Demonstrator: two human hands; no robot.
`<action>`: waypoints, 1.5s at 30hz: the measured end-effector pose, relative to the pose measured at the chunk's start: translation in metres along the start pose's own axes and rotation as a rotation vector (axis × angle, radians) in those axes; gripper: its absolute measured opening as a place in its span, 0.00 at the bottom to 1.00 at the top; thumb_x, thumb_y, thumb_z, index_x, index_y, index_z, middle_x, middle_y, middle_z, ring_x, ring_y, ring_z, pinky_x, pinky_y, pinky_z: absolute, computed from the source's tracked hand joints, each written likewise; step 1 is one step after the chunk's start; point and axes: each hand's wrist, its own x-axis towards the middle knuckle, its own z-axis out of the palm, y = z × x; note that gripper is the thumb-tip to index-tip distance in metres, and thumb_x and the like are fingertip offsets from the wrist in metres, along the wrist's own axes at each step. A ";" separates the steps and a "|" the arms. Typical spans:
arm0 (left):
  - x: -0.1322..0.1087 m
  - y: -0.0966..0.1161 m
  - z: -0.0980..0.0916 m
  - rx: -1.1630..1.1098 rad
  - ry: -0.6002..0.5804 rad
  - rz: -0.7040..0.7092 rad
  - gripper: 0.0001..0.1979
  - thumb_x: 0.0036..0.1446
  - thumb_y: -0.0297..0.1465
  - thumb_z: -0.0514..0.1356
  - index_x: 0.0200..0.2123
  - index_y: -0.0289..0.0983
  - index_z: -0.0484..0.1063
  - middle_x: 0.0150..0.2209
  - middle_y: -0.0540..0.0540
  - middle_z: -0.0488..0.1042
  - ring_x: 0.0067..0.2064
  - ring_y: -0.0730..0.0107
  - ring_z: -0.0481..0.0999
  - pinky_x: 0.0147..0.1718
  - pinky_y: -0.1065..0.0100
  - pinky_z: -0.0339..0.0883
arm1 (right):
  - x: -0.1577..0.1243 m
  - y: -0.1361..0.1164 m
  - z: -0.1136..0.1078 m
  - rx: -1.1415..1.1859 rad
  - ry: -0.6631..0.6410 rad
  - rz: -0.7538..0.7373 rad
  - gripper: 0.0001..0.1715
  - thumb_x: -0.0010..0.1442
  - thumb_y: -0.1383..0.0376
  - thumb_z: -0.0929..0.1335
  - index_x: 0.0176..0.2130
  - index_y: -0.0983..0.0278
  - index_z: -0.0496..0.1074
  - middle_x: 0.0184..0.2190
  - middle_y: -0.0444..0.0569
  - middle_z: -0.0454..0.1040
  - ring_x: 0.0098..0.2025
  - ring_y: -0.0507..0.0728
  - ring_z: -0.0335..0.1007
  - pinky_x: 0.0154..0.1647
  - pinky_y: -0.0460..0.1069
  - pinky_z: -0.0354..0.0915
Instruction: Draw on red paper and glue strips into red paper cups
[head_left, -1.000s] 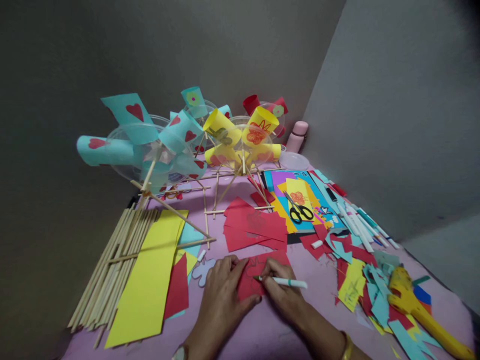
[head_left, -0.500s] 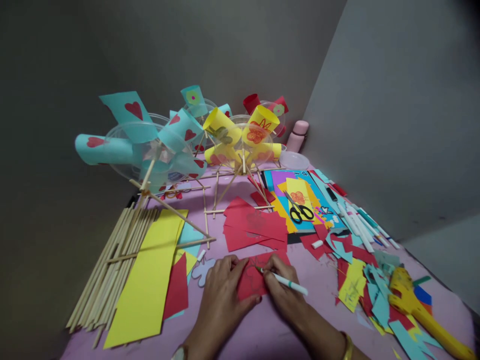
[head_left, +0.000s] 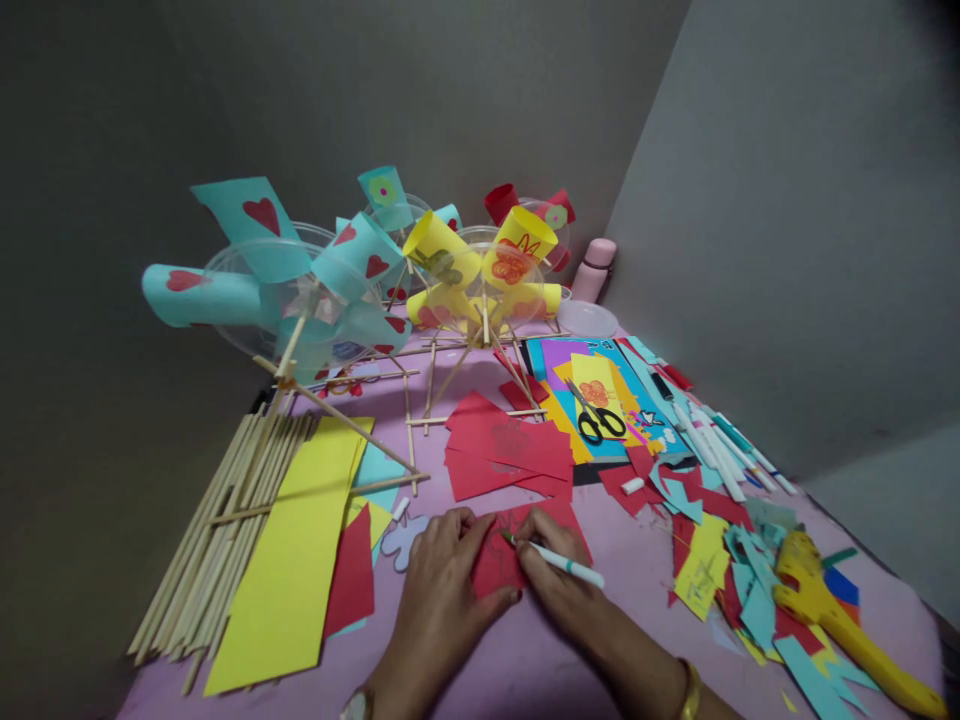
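Note:
My left hand (head_left: 439, 590) lies flat with fingers spread on the left part of a small red paper piece (head_left: 501, 572) on the pink table (head_left: 637, 600). My right hand (head_left: 559, 585) is closed around a white marker with a green band (head_left: 559, 562). The marker's tip touches the upper part of the red paper. A faint drawn outline shows on the paper between my hands.
Paper windmills on stick frames (head_left: 300, 300) stand at the back. A bundle of wooden sticks (head_left: 217, 545) and a yellow sheet (head_left: 292, 570) lie left. Black scissors (head_left: 596, 415) rest on coloured sheets, markers (head_left: 712, 450) beside them. Paper scraps and a yellow glue gun (head_left: 832, 615) lie right.
The marker tip has moved up and left across the red paper, from its lower edge to its upper part. My left hand stays pressed on the paper.

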 end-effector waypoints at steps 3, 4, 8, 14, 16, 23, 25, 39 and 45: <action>-0.001 0.000 0.001 -0.003 0.005 0.001 0.33 0.42 0.34 0.70 0.53 0.38 0.68 0.48 0.41 0.67 0.49 0.51 0.66 0.46 0.53 0.61 | -0.001 -0.002 0.000 0.003 -0.018 0.012 0.06 0.53 0.71 0.60 0.27 0.60 0.58 0.19 0.38 0.62 0.22 0.52 0.60 0.24 0.46 0.53; -0.001 -0.001 0.001 -0.002 0.008 0.003 0.32 0.42 0.34 0.70 0.53 0.39 0.68 0.48 0.41 0.67 0.49 0.51 0.66 0.46 0.53 0.61 | -0.001 -0.003 -0.001 0.008 -0.024 0.010 0.06 0.53 0.71 0.60 0.27 0.60 0.58 0.20 0.38 0.63 0.22 0.52 0.60 0.25 0.45 0.53; -0.001 -0.001 0.001 0.000 0.018 0.011 0.32 0.42 0.34 0.69 0.53 0.39 0.68 0.48 0.41 0.67 0.49 0.51 0.66 0.46 0.53 0.61 | 0.000 -0.007 -0.002 0.025 -0.044 -0.003 0.06 0.52 0.71 0.60 0.27 0.60 0.60 0.21 0.40 0.65 0.24 0.52 0.63 0.26 0.45 0.55; -0.001 -0.001 0.000 0.004 0.017 0.013 0.33 0.41 0.34 0.70 0.53 0.39 0.68 0.48 0.41 0.67 0.48 0.52 0.66 0.45 0.53 0.61 | 0.001 -0.004 -0.003 0.049 -0.073 -0.012 0.06 0.50 0.71 0.61 0.26 0.60 0.60 0.18 0.37 0.62 0.21 0.51 0.59 0.23 0.45 0.53; 0.000 -0.001 0.000 0.006 0.022 0.011 0.33 0.41 0.34 0.70 0.53 0.40 0.68 0.48 0.42 0.67 0.48 0.52 0.66 0.46 0.53 0.61 | 0.001 -0.004 -0.003 0.057 -0.081 -0.016 0.06 0.50 0.71 0.61 0.25 0.60 0.60 0.18 0.37 0.62 0.21 0.51 0.59 0.23 0.45 0.52; 0.000 0.000 0.000 0.005 0.013 0.007 0.32 0.42 0.35 0.70 0.53 0.40 0.68 0.48 0.42 0.67 0.49 0.52 0.66 0.46 0.54 0.62 | 0.003 -0.008 -0.004 0.051 -0.087 0.015 0.06 0.48 0.71 0.60 0.24 0.60 0.60 0.19 0.39 0.63 0.22 0.52 0.59 0.24 0.45 0.54; 0.000 0.000 -0.001 0.007 0.008 0.004 0.32 0.42 0.35 0.70 0.53 0.39 0.68 0.48 0.41 0.67 0.49 0.52 0.66 0.46 0.53 0.61 | 0.003 -0.008 -0.004 0.045 -0.088 0.027 0.06 0.48 0.70 0.60 0.23 0.60 0.60 0.18 0.39 0.62 0.22 0.52 0.59 0.24 0.45 0.53; -0.002 -0.002 0.002 -0.005 0.035 0.021 0.32 0.41 0.35 0.70 0.53 0.39 0.68 0.48 0.42 0.68 0.48 0.52 0.66 0.46 0.54 0.62 | 0.002 -0.009 -0.006 0.007 -0.046 -0.016 0.08 0.49 0.69 0.59 0.21 0.59 0.57 0.16 0.39 0.59 0.20 0.52 0.56 0.23 0.46 0.53; -0.002 -0.003 0.002 -0.013 0.040 0.022 0.32 0.41 0.34 0.70 0.52 0.40 0.68 0.48 0.42 0.68 0.48 0.52 0.66 0.46 0.53 0.62 | 0.002 -0.007 -0.005 -0.031 0.019 -0.002 0.08 0.47 0.70 0.59 0.20 0.60 0.57 0.18 0.39 0.59 0.22 0.52 0.55 0.25 0.47 0.50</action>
